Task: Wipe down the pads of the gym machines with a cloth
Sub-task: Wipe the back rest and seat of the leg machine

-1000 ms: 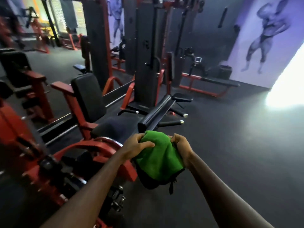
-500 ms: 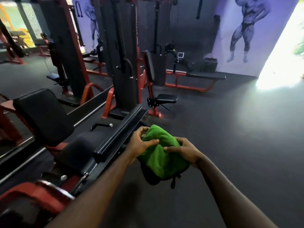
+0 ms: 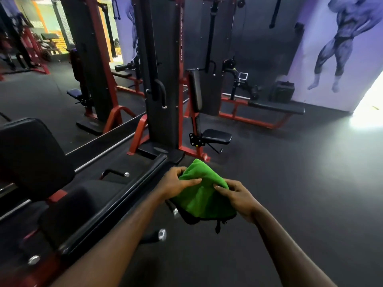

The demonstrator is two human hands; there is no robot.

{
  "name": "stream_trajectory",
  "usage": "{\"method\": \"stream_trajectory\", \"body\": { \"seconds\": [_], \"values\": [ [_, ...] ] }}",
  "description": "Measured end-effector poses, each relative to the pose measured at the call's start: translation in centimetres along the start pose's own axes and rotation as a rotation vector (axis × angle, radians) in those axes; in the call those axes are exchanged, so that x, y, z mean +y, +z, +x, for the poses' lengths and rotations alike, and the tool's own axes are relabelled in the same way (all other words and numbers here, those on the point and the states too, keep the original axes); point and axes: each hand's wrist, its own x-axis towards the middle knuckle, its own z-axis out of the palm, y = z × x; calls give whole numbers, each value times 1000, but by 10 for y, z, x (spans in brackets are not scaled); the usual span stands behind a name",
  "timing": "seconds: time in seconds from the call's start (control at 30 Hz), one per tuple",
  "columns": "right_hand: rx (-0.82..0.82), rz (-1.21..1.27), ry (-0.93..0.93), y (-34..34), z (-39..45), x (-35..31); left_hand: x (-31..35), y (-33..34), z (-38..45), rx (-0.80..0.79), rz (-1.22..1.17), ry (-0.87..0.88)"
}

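Head view: green cloth (image 3: 202,195) is draped over a dark rounded pad end just right of the long black rail (image 3: 116,201) of the near machine, its long axis running from a peak at the far end down toward the camera. Left hand (image 3: 176,182) pinches the cloth's left upper fold with thumb laid across it; right hand (image 3: 238,196) grasps its right edge with curled fingers. White vertical lettering on the red upright (image 3: 180,44) is too blurred to read.
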Motion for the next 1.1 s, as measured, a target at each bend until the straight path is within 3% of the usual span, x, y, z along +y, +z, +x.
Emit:
{"method": "stream_trajectory", "body": {
  "seconds": [0.07, 0.17, 0.2, 0.3, 0.33, 0.37, 0.53, 0.63, 0.73, 0.93, 1.1],
  "values": [
    [4, 0, -19, -19, 39, -3, 1, -2, 41, 26, -21, 64],
    [63, 166, -6, -38, 103, -11, -8, 9, 109, 154, -232, 71],
    [85, 223, -2, -40, 121, -13, -14, 17, 130, 262, -218, 74],
    [204, 282, -20, -51, 181, -25, -33, 36, 190, 749, 142, 110],
    [258, 282, -39, -57, 199, -31, -29, 38, 205, 801, 140, 125],
    [300, 282, -47, -69, 223, -37, -26, 41, 232, 783, 81, 110],
    [335, 263, 4, -119, 294, -49, -27, 64, 335, 318, -259, -153],
    [291, 355, 119, -143, 336, -43, -12, 75, 387, 185, -470, -236],
    [178, 440, 252, -174, 391, -37, -6, 86, 441, 247, -646, -295],
    [-182, 302, 176, -197, 488, -49, 0, 81, 502, 532, -907, -317],
    [-308, 185, 100, -163, 565, -59, -3, 37, 524, 628, -1252, -247]
  ]
}}
